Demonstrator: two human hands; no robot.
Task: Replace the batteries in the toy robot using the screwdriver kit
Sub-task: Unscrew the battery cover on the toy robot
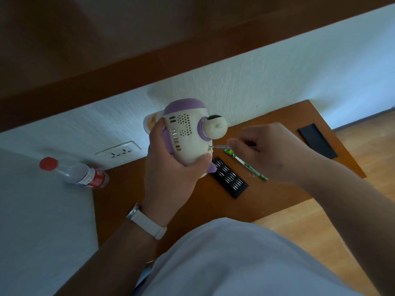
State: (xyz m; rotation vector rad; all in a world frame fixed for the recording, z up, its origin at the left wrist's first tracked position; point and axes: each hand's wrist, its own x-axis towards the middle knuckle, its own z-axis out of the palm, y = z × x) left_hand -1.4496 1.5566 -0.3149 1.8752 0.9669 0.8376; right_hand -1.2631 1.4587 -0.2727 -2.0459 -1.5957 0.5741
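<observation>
My left hand (171,165) grips a cream and purple toy robot (189,133) in the air above the wooden table (267,199), its vented back turned toward me. Fingers of my right hand (269,150) pinch a thin metal screwdriver (220,146), and its tip touches the robot's lower right side. Below the robot lies the open black bit tray (229,180) of the screwdriver kit, with several bits in rows. A green battery pack strip (245,165) rests on the table just right of the tray, partly hidden by my right hand.
A clear bottle with a red cap (74,171) stands at the table's left corner, near a wall socket (118,151). A flat black lid (317,141) lies at the far right of the table. A pale object (150,122) shows behind the robot.
</observation>
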